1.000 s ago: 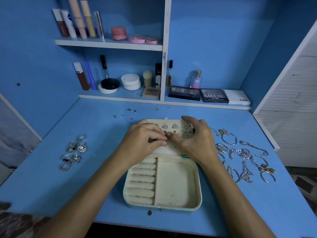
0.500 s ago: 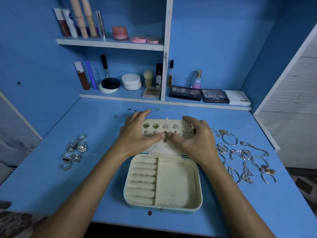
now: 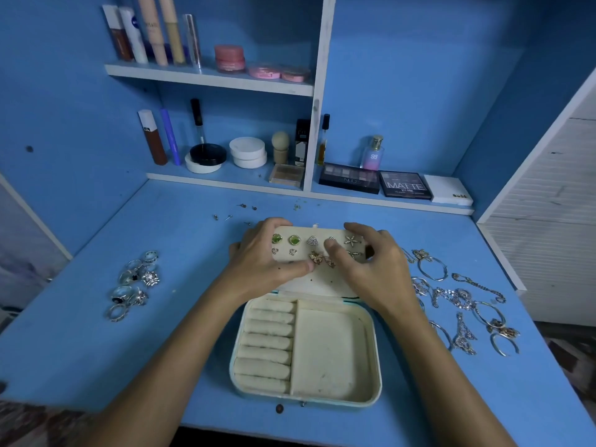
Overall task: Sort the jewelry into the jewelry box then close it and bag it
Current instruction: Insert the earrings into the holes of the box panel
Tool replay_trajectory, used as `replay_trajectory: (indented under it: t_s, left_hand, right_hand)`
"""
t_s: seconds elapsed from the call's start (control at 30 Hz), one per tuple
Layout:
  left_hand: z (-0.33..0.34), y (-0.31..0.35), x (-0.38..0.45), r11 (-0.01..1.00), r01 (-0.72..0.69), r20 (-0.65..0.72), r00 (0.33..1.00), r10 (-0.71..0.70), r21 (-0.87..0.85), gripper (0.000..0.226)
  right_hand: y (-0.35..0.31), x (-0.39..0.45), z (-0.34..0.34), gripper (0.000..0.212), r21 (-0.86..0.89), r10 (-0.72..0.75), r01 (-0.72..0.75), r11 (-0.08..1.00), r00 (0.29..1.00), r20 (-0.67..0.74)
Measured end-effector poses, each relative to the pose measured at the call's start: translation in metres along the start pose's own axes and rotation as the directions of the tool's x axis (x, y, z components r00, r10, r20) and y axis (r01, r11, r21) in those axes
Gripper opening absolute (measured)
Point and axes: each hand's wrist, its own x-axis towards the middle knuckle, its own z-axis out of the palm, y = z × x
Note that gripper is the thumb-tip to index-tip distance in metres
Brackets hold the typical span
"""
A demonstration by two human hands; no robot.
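Observation:
A cream jewelry box [image 3: 371, 356] lies open at the desk's front centre, with ring rolls on the left and an empty tray on the right. Its raised lid [image 3: 322, 282] carries several stud earrings [image 3: 294, 240] in two rows. My left hand [image 3: 261, 269] grips the lid's left end, fingers over the top edge and thumb across the front. My right hand [image 3: 377, 272] grips the right end, thumb tip on the lid's face beside a triangular earring. A cluster of silver rings [image 3: 135, 282] lies to the left, bracelets and chains [image 3: 461, 298] to the right.
A few small loose studs [image 3: 229, 217] lie on the blue desk [image 3: 96, 350] behind the lid. Shelves at the back hold cosmetics, palettes [image 3: 350, 177] and a perfume bottle [image 3: 372, 153]. A white slatted panel [image 3: 548, 204] bounds the right side.
My left hand slid off the lid's face to its left end, uncovering the two green earrings. My right thumb moved up onto the earring rows. The box stayed put.

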Motion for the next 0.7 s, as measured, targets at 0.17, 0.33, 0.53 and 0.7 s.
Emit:
replay_trajectory:
  t_s: [0.17,0.33,0.53,0.7]
  left_hand:
    - [0.001,-0.003,0.001,0.999,0.006,0.011,1.0,-0.006,-0.032,0.068]
    - [0.0,-0.003,0.002,1.0,-0.013,0.019,1.0,0.013,-0.014,0.068]
    - [0.001,-0.007,0.004,0.999,-0.038,0.008,0.999,0.038,0.0,0.067]
    - [0.003,-0.01,0.007,0.998,-0.056,-0.001,0.998,0.056,-0.008,0.068]
  right_hand:
    - [-0.004,0.018,-0.006,0.028,0.053,0.079,-0.08,0.995,0.997,0.011]
    - [-0.011,0.05,-0.012,0.023,-0.026,0.06,-0.059,0.998,0.998,0.018]
    - [-0.016,0.099,0.004,0.015,-0.208,-0.074,0.111,0.972,0.981,0.178]
    - [-0.013,0.131,0.028,0.012,-0.313,-0.191,0.285,0.906,0.935,0.297]
